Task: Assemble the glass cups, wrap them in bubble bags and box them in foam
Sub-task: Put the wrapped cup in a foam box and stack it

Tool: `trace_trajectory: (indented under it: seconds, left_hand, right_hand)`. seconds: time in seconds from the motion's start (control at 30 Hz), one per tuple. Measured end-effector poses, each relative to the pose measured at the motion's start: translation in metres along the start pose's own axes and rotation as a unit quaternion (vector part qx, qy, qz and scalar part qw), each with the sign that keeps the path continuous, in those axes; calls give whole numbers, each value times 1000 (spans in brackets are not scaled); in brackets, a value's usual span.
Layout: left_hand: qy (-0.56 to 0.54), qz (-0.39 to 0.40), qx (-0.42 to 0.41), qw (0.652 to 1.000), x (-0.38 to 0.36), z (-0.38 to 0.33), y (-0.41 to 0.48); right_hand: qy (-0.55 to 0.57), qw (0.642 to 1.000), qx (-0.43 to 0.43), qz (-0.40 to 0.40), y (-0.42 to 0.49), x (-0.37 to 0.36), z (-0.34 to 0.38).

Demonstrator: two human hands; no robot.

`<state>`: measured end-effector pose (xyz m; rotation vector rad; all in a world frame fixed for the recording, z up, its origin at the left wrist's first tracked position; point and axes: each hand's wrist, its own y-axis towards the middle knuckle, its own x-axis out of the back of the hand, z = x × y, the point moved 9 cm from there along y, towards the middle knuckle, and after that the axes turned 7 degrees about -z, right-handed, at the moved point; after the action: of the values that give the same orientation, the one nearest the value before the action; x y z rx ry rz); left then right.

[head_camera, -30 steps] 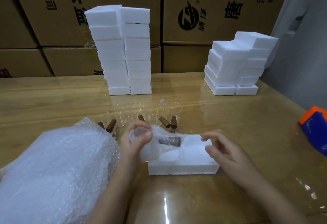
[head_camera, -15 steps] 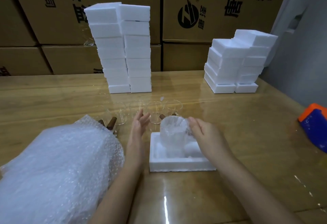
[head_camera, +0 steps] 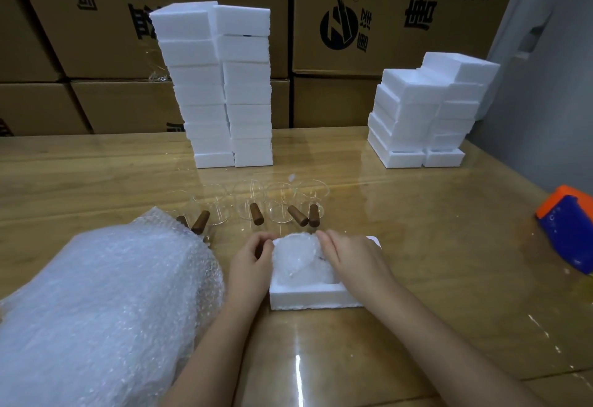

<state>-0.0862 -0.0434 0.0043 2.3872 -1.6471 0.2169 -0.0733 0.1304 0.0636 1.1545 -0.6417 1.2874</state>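
Step in hand, as I read it: seating the bubble-wrapped cup (head_camera: 300,260) into the foam tray (head_camera: 308,298), which lies flat on the tabletop (head_camera: 433,246) right in front of the person. The wrapped cup sits in the tray's cavity, top poking above the rim.

Left hand (head_camera: 253,265) is at the bundle's left side, grip narrow, thumb and fingertips pinching the edge of the wrap. Right hand (head_camera: 349,262) lies over the right side of the bundle, fingers loosely curled on it, pressing rather than clamping (whether it has the handle under the palm, cannot tell).

To do it well:
- Push straight down with both hands evenly; foam walls chip if the bundle goes in skewed.
- Tuck the loose wrap edge inside the cavity so a lid half can close flush.
- Handle side should line up with the cavity's long end. It's hidden under wrap and hand, so feel for it.
- Light force only: glass under thin bubble film.

Still queued: row of bare glass cups with wooden handles (head_camera: 256,214) just behind the tray, bubble-bag pile (head_camera: 102,304) at left, foam stacks (head_camera: 221,85) at the back.
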Motion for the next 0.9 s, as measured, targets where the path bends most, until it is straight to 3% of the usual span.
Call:
trace_trajectory:
  seconds: [0.2,0.37,0.47,0.53,0.6,0.7,0.9]
  left_hand:
    - [10,2,-8,1000,-2,-1,-1]
    - [17,2,-10,1000,-1,-2,-1]
    - [22,5,-11,1000,-1,-2,-2]
    - [24,6,-11,1000,-2,-3,-1]
    - [25,4,-13,1000,-2,-3,-1]
    - [18,0,-17,1000,-1,-4,-1]
    - [23,-3,-19,1000,-2,-4,-1]
  right_hand:
    - [-85,995,-1,50,4,-18,-9]
    - [-145,989,18,-2,3,-9,-6]
    - [-90,993,14,-75,2,12,-9]
    - [20,994,21,-110,0,27,-9]
    - [100,993,43,-46,-4,23,0]
    - [89,992,59,62,-15,-2,12]
    - [206,975,22,74,-16,-11,13]
